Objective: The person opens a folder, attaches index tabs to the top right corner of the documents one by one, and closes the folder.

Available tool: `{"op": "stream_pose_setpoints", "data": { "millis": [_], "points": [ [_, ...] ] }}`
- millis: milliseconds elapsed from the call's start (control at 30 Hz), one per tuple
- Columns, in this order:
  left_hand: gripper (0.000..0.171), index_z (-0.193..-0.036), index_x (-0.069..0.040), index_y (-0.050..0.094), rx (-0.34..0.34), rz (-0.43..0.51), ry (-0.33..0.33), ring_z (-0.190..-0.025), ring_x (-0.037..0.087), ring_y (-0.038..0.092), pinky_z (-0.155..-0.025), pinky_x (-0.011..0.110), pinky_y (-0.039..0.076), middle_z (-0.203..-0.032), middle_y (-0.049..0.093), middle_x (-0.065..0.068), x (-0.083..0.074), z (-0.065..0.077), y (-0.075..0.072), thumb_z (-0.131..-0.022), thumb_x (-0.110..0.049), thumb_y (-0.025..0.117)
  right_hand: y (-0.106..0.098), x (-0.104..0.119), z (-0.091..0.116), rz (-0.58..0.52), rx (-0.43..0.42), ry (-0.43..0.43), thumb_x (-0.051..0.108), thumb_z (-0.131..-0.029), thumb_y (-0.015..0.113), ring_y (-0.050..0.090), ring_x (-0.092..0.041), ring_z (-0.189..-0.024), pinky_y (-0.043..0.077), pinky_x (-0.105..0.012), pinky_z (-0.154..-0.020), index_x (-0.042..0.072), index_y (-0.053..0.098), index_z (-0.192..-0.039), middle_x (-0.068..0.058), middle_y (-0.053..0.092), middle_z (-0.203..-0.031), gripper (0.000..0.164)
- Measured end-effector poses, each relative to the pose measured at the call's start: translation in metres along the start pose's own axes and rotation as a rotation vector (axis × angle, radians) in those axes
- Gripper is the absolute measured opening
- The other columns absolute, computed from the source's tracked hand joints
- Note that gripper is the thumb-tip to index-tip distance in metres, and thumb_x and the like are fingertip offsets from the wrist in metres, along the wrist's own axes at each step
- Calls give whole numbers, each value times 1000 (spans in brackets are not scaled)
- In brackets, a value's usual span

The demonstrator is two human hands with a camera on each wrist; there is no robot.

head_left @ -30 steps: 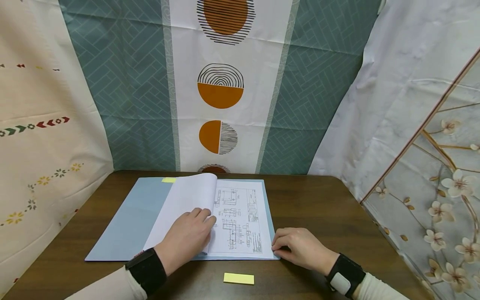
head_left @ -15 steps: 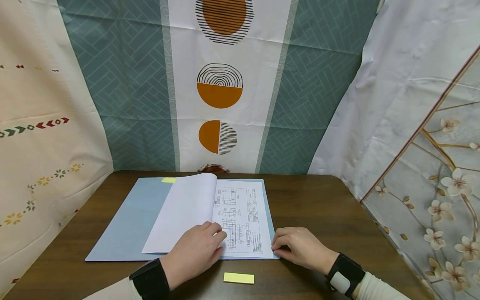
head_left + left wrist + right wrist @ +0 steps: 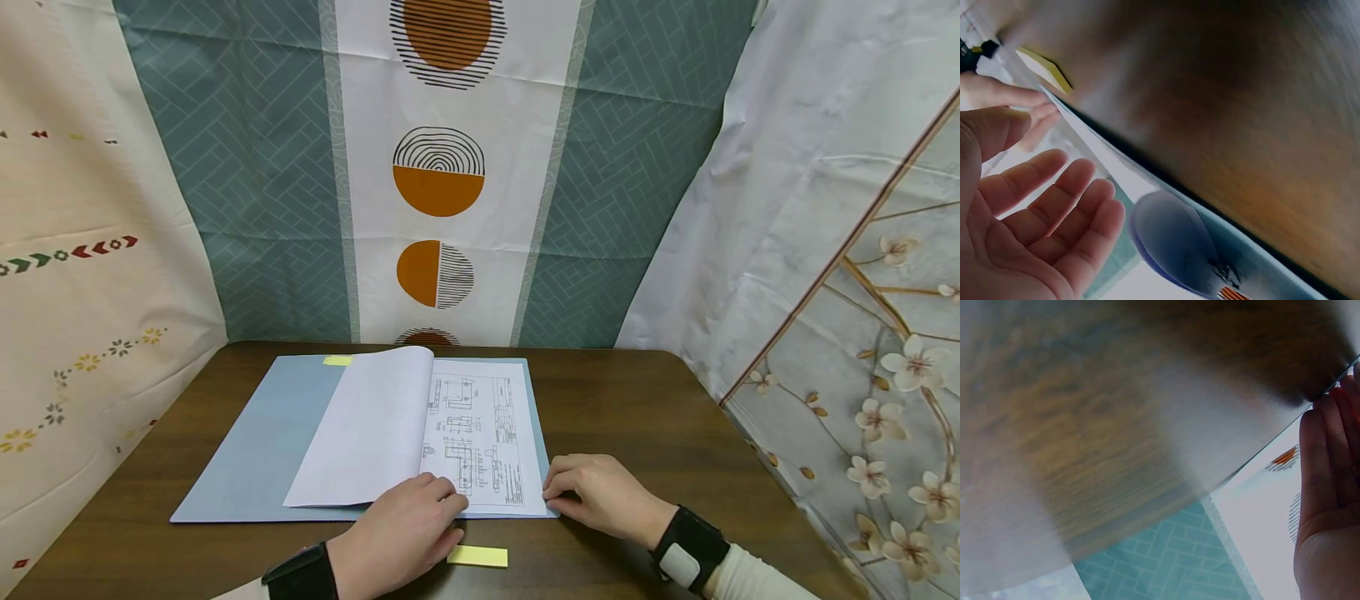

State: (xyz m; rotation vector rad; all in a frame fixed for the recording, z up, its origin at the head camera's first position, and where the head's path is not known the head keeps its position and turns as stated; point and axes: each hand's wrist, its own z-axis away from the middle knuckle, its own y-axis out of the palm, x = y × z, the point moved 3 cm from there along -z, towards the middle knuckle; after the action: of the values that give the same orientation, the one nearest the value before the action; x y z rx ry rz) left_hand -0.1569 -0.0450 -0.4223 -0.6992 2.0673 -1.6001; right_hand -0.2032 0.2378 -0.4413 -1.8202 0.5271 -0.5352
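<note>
A light blue folder lies spread on the table. Its white sheets carry a technical drawing, and one upper sheet is turned over to the left, its fold still bulging. My left hand is at the folder's near edge, beside a yellow sticky-note pad. In the left wrist view that hand's fingers are loosely bent and hold nothing. At the folder's near right corner, my right hand rests its fingertips on the edge. The right wrist view shows its fingers fairly straight.
A small yellow tab sticks out at the top of the turned sheet. The brown table extends right of the folder. Patterned cloths hang behind the table and along both sides.
My left hand has come off the turned sheet's fold and moved down and right, to the folder's near edge by the yellow pad. The right hand has stayed at the corner.
</note>
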Motion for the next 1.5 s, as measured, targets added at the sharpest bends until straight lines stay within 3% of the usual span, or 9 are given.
{"op": "stream_pose_setpoints", "data": {
  "millis": [300, 567, 933, 1167, 1500],
  "points": [
    [22, -105, -23, 67, 74, 67, 62, -79, 2, 46, -70, 17, 43, -94, 55, -14, -12, 3, 8, -93, -42, 67, 0, -1, 0, -4, 7, 4, 26, -84, 79, 57, 3, -83, 47, -16, -76, 28, 77, -91, 20, 61, -96, 8],
    [29, -102, -20, 67, -24, -10, 150, -76, 0, 43, -65, 13, 35, -90, 53, -14, -20, 8, 13, -87, -44, 72, 1, 0, 0, -6, 8, 9, 26, -84, 79, 57, 3, -83, 48, -17, -76, 28, 77, -91, 20, 61, -95, 8],
    [26, -98, -20, 66, 12, -25, 121, -74, 2, 40, -63, 15, 34, -86, 50, -13, -19, 8, 16, -87, -43, 72, 0, 0, 0, 2, -6, 3, 26, -84, 79, 58, 3, -83, 48, -17, -76, 28, 77, -90, 20, 61, -96, 7],
    [25, -101, -21, 66, 76, 2, 89, -74, 3, 39, -63, 17, 35, -85, 47, -13, -17, 6, 17, -89, -42, 72, 1, 0, 1, 0, -4, 6, 25, -84, 79, 58, 3, -83, 48, -17, -76, 27, 77, -90, 20, 61, -96, 7],
    [23, -93, -22, 62, 30, -41, 105, -71, 3, 38, -61, 17, 32, -80, 42, -14, -19, 5, 17, -87, -40, 74, 1, 0, 0, 10, -14, -8, 26, -84, 79, 57, 4, -83, 48, -17, -76, 28, 77, -90, 21, 61, -96, 7]
  ]
}}
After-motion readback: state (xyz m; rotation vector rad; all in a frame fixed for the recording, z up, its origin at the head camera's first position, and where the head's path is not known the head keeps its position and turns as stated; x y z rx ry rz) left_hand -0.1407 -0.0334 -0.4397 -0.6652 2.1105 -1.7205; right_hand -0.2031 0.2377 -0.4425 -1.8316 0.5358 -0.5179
